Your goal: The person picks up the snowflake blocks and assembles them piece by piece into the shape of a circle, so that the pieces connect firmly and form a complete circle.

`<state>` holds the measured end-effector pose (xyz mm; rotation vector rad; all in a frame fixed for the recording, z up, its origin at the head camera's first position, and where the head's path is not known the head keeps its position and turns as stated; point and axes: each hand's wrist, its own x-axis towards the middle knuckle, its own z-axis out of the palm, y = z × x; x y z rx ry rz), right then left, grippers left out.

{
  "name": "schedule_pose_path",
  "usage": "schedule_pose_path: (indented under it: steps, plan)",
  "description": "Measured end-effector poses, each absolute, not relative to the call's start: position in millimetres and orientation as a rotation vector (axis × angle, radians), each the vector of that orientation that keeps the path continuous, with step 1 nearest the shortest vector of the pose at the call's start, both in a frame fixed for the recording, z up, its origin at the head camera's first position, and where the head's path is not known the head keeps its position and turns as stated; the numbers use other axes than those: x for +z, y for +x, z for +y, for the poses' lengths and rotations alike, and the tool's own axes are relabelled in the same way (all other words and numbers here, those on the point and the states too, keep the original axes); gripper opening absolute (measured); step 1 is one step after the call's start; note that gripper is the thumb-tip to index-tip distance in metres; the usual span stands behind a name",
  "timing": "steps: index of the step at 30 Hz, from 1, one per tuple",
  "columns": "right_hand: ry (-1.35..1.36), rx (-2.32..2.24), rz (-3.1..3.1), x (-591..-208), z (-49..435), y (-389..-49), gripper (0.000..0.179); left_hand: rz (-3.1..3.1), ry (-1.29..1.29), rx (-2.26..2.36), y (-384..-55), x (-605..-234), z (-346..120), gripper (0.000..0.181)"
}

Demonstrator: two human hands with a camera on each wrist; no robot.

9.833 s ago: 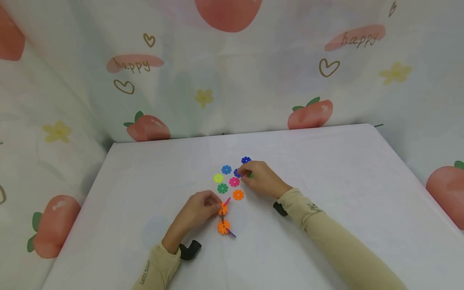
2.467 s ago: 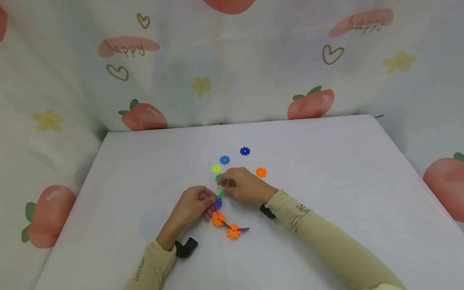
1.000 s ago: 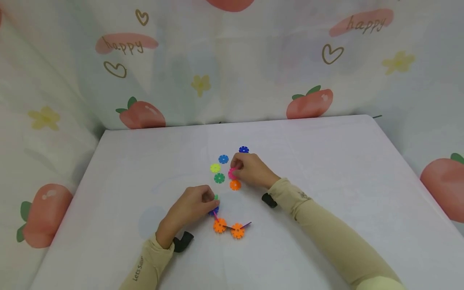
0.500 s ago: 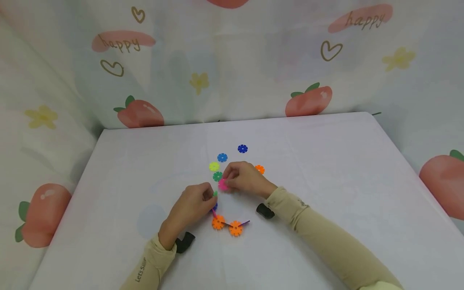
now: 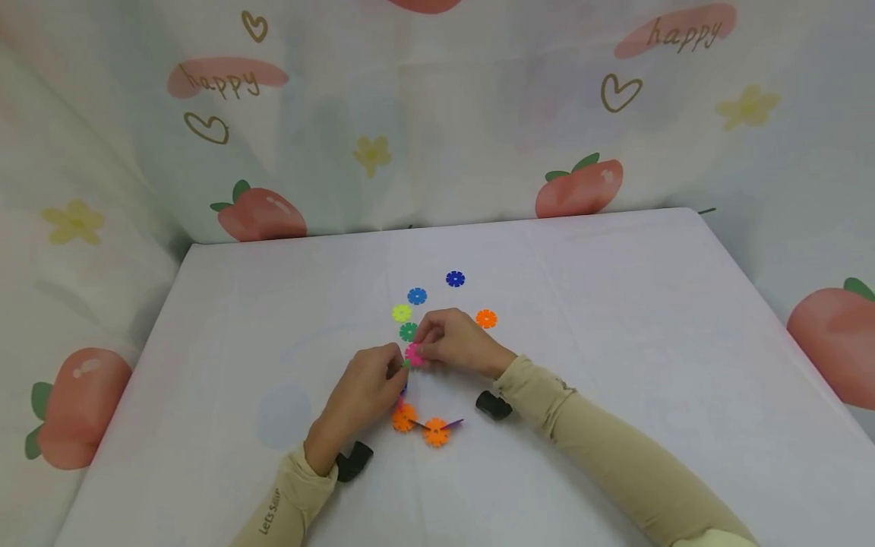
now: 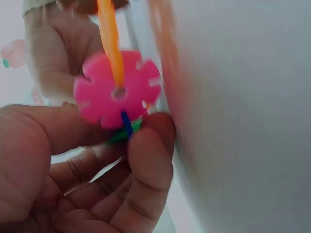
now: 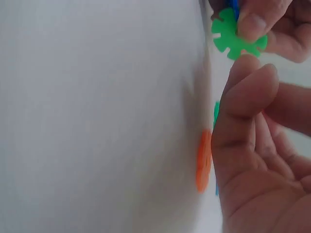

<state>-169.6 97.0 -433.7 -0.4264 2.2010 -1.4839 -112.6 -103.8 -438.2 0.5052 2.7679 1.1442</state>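
Observation:
My left hand (image 5: 365, 387) pinches a green snowflake disc (image 7: 233, 34) at the upper end of a chain of interlocked snowflake discs. Below the green one follow a blue disc, a pink disc (image 6: 104, 92), an orange disc (image 5: 404, 418), a dark one seen edge-on, another orange disc (image 5: 436, 432) and a purple disc (image 5: 455, 424). Between thumb and index finger, my right hand (image 5: 458, 342) holds a loose pink disc (image 5: 413, 355). That disc meets the green one's edge in the head view. In the right wrist view the right fingers mostly hide it.
Flat on the white-covered table (image 5: 615, 319) lie a dark blue disc (image 5: 455, 279), a lighter blue disc (image 5: 417, 296), a yellow disc (image 5: 402, 312), a teal green disc (image 5: 408, 332) and an orange disc (image 5: 486, 319). A printed curtain (image 5: 465, 114) hangs behind.
The right hand has picked up the pink disc and brought it left and nearer, to the green disc. Earlier, the blue and green discs joined the chain in the left hand.

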Motion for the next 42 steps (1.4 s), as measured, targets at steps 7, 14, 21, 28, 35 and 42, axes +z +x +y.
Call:
schedule_pose_path:
  steps: [7, 14, 21, 28, 35, 42]
  plan:
    - [-0.329, -1.592, 2.064, -436, 94, -165, 0.007, 2.769, 0.453, 1.135, -105, -435, -101, 0.023]
    - [-0.283, -1.628, 2.01, -437, 88, -163, 0.007, 2.781, 0.422, 1.131, -101, -433, -101, 0.02]
    - [-0.3, -1.636, 1.999, -437, 84, -163, 0.008, 2.816, 0.441, 1.11, -100, -435, -101, 0.02]
    - [-0.341, -1.606, 2.02, -437, 80, -159, 0.008, 2.818, 0.427, 1.084, -98, -434, -100, 0.019]
    - [-0.406, -1.541, 2.061, -438, 84, -160, 0.004, 2.822, 0.425, 1.105, -98, -434, -96, 0.024]
    - [-0.527, -1.48, 2.118, -438, 85, -166, 0.013, 2.767, 0.28, 1.158, -95, -429, -100, 0.018]
